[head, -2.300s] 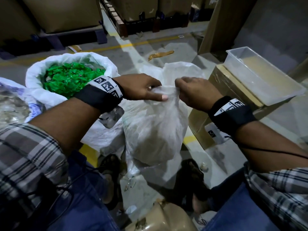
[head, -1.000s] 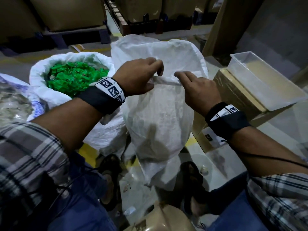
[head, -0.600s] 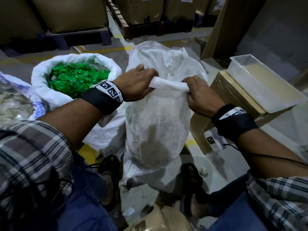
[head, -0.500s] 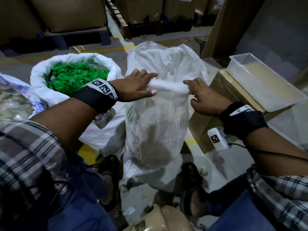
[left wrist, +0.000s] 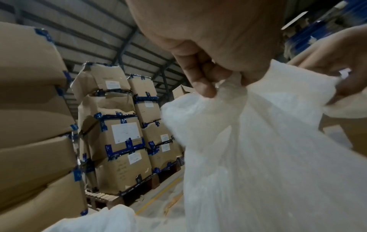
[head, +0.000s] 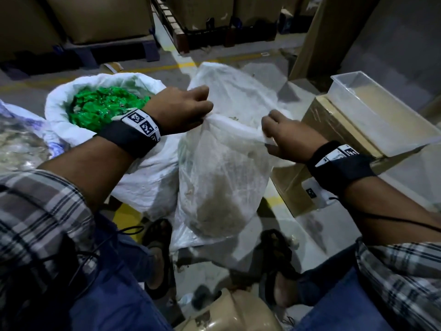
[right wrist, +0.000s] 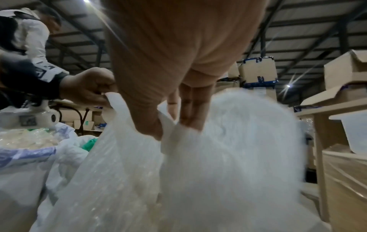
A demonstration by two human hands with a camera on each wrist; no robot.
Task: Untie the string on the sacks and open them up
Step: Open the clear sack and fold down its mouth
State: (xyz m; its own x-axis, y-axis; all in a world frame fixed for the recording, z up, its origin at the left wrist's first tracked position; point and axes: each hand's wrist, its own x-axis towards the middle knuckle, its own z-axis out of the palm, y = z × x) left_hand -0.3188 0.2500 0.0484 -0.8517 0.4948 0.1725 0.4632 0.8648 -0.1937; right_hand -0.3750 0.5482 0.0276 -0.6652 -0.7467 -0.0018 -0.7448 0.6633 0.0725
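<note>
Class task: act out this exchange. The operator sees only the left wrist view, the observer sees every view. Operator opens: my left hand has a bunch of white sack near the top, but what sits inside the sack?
Observer: The head view shows a brownish heap through the white sack, low down; I cannot tell what it is.
Operator: How does the right hand hold it?
Observer: In the right wrist view the right hand pinches the sack's rim between thumb and fingers.
Operator: Anything beside the sack?
Observer: On its left, an open sack of green pieces; on its right, a clear tub on a cardboard box.
</note>
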